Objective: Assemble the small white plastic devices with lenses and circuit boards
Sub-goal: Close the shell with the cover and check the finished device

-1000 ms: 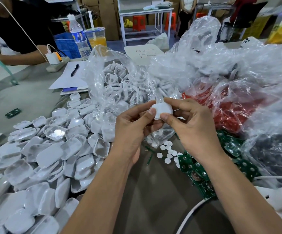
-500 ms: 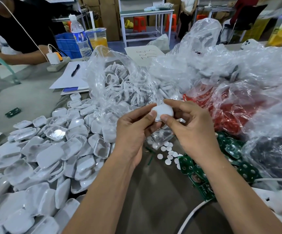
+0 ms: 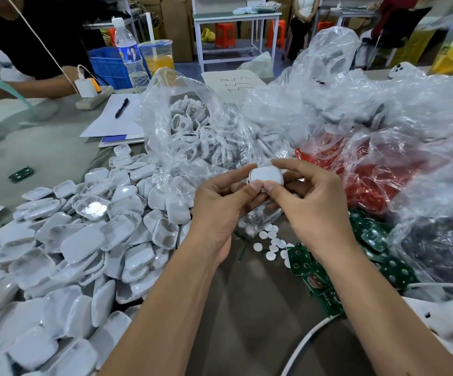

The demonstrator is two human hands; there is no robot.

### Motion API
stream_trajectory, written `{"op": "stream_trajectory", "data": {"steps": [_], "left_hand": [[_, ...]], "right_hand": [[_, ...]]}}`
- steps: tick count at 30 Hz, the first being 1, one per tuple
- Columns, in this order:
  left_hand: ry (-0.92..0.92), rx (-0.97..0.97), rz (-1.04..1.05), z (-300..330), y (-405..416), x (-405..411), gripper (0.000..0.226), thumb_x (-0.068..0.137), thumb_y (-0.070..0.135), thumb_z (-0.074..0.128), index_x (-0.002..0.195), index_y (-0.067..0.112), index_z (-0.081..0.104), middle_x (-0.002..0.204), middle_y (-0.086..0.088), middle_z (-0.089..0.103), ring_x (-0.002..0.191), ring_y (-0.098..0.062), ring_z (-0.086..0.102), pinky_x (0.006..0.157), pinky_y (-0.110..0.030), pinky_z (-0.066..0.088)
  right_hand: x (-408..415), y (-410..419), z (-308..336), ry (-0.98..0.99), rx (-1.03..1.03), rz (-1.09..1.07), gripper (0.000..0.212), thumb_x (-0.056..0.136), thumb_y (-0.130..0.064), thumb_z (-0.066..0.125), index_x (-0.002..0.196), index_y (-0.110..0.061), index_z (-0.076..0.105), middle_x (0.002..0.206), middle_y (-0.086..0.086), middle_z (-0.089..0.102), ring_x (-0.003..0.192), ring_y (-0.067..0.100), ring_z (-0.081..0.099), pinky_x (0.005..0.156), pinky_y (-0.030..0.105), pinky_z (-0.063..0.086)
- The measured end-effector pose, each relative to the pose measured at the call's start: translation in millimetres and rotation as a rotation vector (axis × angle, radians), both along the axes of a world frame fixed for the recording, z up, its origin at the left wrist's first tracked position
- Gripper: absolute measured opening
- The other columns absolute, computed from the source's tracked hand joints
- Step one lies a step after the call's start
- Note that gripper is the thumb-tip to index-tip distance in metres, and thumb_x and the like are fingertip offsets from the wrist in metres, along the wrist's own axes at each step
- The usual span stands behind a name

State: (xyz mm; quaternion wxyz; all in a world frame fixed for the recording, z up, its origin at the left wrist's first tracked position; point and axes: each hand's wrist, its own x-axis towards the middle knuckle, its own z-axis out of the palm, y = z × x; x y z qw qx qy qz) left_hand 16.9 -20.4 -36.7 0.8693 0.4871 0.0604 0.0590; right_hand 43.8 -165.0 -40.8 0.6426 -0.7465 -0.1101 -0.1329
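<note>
Nearest me, on the table (image 3: 260, 308), a heap of white shells (image 3: 65, 256) sprawls to my left, with loose white discs (image 3: 270, 244) and green circuit boards (image 3: 309, 270) just beside my right wrist. Above these I hold one white device (image 3: 265, 175) in the air between both hands. My left hand (image 3: 219, 210) and right hand (image 3: 309, 204) each have their grip clamped on it, thumbs meeting along its near edge and forefingers curled over the top.

Its broad, smooth face looks up and toward me, and its long axis runs roughly left to right, from one hand to the other. A thin seam shows along its left edge, so I judge the halves are not fully seated.

If I squeeze unevenly, one side may snap home while the other stays proud, or the board inside could shift. The shell looks slick, and it could slip down into the parts below.

Beyond my hands, clear plastic bags (image 3: 192, 137) hold more white pieces.
</note>
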Motion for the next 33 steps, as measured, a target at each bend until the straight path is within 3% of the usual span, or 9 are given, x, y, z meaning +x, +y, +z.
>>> {"op": "stream_trajectory", "data": {"steps": [7, 12, 18, 22, 25, 33], "left_hand": [[-0.027, 0.114, -0.021, -2.1, 0.7, -0.7, 0.030, 0.090, -0.001, 0.071, 0.120, 0.006, 0.073, 0.089, -0.022, 0.076, 0.065, -0.019, 0.073, 0.064, -0.025, 0.061], [-0.012, 0.076, -0.016, -1.9, 1.9, 0.8, 0.029, 0.089, -0.001, 0.072, 0.118, 0.005, 0.074, 0.089, -0.021, 0.076, 0.063, -0.016, 0.072, 0.063, -0.023, 0.060], [-0.020, 0.101, -0.013, -3.8, 1.2, 2.2, 0.022, 0.092, 0.005, 0.071, 0.114, 0.005, 0.075, 0.091, -0.020, 0.077, 0.062, -0.014, 0.069, 0.064, -0.023, 0.059], [-0.030, 0.140, -0.015, -4.5, 1.8, 2.5, 0.021, 0.094, 0.007, 0.070, 0.115, 0.005, 0.075, 0.090, -0.019, 0.077, 0.063, -0.013, 0.068, 0.063, -0.021, 0.057], [-0.038, 0.175, -0.024, -4.4, 2.8, 2.4, 0.022, 0.095, 0.007, 0.069, 0.116, 0.005, 0.074, 0.089, -0.016, 0.077, 0.063, -0.013, 0.068, 0.063, -0.021, 0.057], [-0.078, 0.199, -0.059, -3.4, 4.3, 0.5, 0.034, 0.089, 0.005, 0.074, 0.123, 0.005, 0.072, 0.094, -0.023, 0.069, 0.066, -0.013, 0.068, 0.067, -0.021, 0.057]], "right_hand": [[1.8, -0.7, -2.0, -0.016, 0.006, -0.011, 0.033, 0.084, -0.017, 0.085, 0.113, -0.031, 0.077, 0.097, -0.003, 0.076, 0.081, 0.020, 0.077, 0.076, 0.045, 0.065], [1.8, 0.0, -2.2, -0.012, -0.013, 0.015, 0.033, 0.087, -0.024, 0.083, 0.118, -0.030, 0.076, 0.101, -0.003, 0.077, 0.081, 0.021, 0.078, 0.078, 0.046, 0.065], [0.2, 0.7, -1.3, -0.017, -0.018, 0.025, 0.026, 0.087, -0.035, 0.080, 0.113, -0.036, 0.076, 0.087, -0.008, 0.074, 0.078, 0.022, 0.075, 0.076, 0.049, 0.064], [0.4, -0.9, -1.0, 0.027, 0.021, 0.043, 0.026, 0.086, -0.039, 0.082, 0.111, -0.041, 0.076, 0.080, -0.016, 0.070, 0.065, 0.006, 0.067, 0.067, 0.031, 0.057], [-1.4, -0.6, 0.6, 0.091, 0.157, 0.099, 0.021, 0.088, -0.026, 0.084, 0.107, -0.032, 0.079, 0.074, -0.014, 0.070, 0.056, 0.003, 0.064, 0.053, 0.016, 0.050], [-3.7, -1.6, 4.9, 0.187, 0.318, 0.139, 0.020, 0.087, -0.014, 0.084, 0.104, -0.022, 0.079, 0.076, -0.005, 0.072, 0.052, 0.005, 0.063, 0.044, 0.015, 0.046]]}}
